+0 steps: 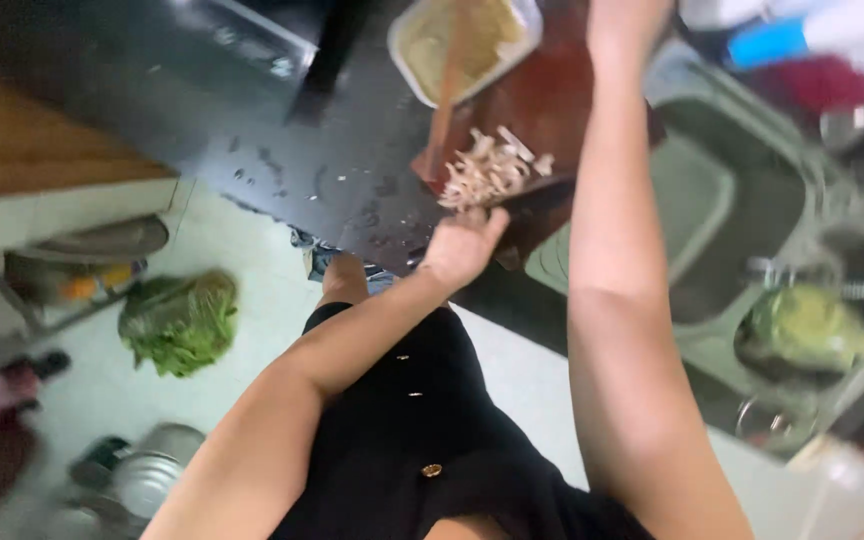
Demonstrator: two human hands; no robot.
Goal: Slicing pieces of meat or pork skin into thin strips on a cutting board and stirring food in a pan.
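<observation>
We record a dark, wet countertop, speckled with droplets and scraps, above a pale tiled floor. A reddish cutting board lies at the counter's near edge, just beside a steel sink on our right. One pile of pale chopped pieces sits on the board's near corner. Our left hand is at the counter's edge directly below that pile, fingers curled and touching its lower side; whether it grips any, we cannot tell. Our right hand runs out of the top of the frame, its state not visible. We count one tray with a wooden utensil leaning in it, and one bag of greens on the floor, well apart from the counter.
</observation>
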